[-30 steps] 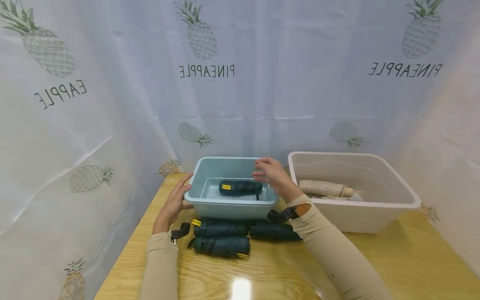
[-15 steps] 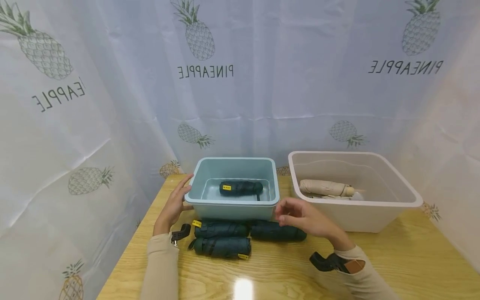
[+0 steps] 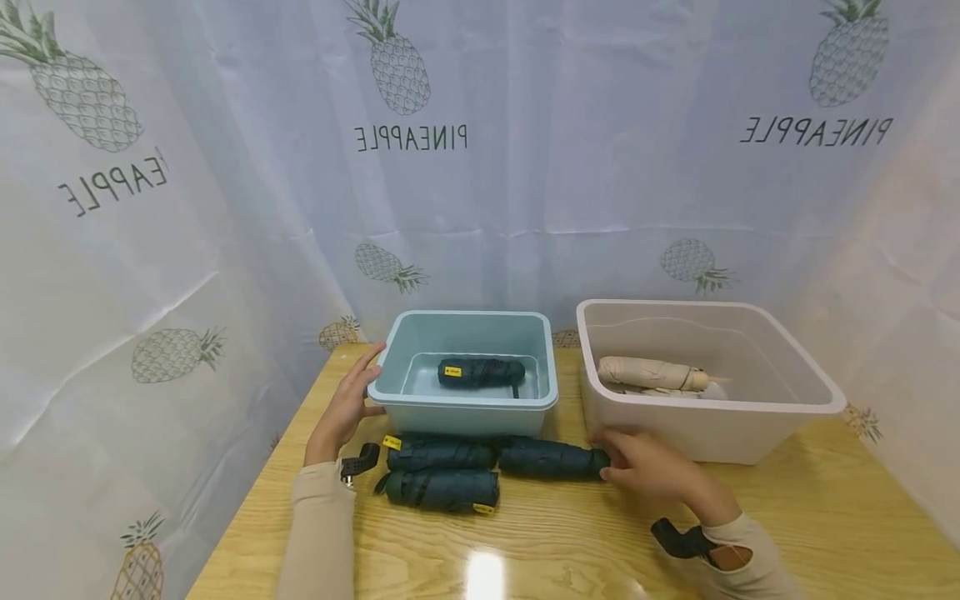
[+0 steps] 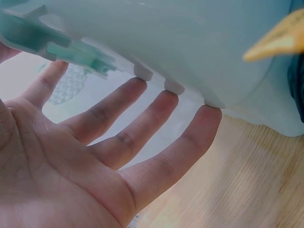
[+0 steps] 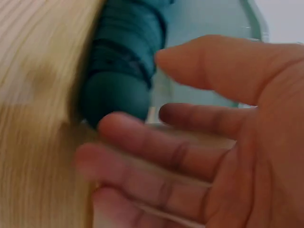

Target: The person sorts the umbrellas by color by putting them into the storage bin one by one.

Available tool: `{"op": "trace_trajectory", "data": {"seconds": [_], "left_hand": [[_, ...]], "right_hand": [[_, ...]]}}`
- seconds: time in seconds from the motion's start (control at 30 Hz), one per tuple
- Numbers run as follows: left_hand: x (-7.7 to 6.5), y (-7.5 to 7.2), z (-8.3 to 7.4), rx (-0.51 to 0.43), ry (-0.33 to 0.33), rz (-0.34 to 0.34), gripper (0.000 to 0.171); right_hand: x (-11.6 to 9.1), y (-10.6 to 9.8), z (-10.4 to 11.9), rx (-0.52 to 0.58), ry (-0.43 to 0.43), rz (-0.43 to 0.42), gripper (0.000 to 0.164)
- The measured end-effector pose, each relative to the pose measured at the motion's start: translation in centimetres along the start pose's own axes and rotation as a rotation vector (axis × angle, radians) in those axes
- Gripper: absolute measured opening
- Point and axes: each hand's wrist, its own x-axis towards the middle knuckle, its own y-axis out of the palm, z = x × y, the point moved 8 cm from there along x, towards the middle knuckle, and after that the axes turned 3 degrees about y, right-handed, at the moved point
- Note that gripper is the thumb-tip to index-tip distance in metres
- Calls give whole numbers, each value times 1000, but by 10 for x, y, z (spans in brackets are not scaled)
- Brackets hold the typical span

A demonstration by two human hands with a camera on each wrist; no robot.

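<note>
My left hand (image 3: 347, 414) rests against the left side of a light-blue bin (image 3: 463, 421); in the left wrist view its extended fingers (image 4: 156, 156) touch the bin's outer wall. Inside that bin lies a folded dark umbrella (image 3: 483, 374) with a yellow tag. My right hand (image 3: 654, 468) is at the right end of another folded dark umbrella (image 3: 551, 460) on the table. In the right wrist view, loosely spread fingers (image 5: 161, 152) are beside the rounded end of this umbrella (image 5: 116, 97); whether they touch it is unclear. Two more dark umbrellas (image 3: 442, 490) lie to its left.
A larger off-white bin (image 3: 720, 429) stands right of the blue one, with a beige folded umbrella (image 3: 652, 374) and another beige item partly hidden beneath it. The wooden table (image 3: 390, 554) meets a pineapple-print curtain (image 3: 525, 192) behind the bins.
My right hand has moved from above the blue bin's right side down and rightward to the end of the dark umbrella on the table. The left hand stays at the bin.
</note>
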Motion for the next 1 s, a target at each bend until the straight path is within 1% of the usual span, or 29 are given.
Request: {"op": "trace_trajectory", "data": {"seconds": [0.07, 0.17, 0.3, 0.43, 0.53, 0.67, 0.87, 1.0], "left_hand": [[1, 1, 0, -3, 2, 3, 57], [1, 1, -1, -5, 2, -1, 57], [1, 0, -1, -3, 5, -8, 56], [2, 0, -2, -3, 13, -4, 56], [2, 0, -2, -6, 15, 0, 56], [3, -1, 0, -7, 10, 4, 56], [2, 0, -1, -6, 11, 8, 57], [1, 0, 0, -5, 6, 8, 57]], "right_hand": [[-1, 5, -4, -48, 21, 20, 44], [-2, 12, -8, -42, 57, 63, 52], [0, 17, -10, -44, 94, 74, 51], [2, 20, -9, -85, 129, 66, 53], [3, 22, -9, -93, 143, 59, 44], [4, 25, -11, -87, 142, 49, 27], [4, 25, -12, -73, 144, 59, 30], [5, 20, -9, -18, 155, 67, 32]]}}
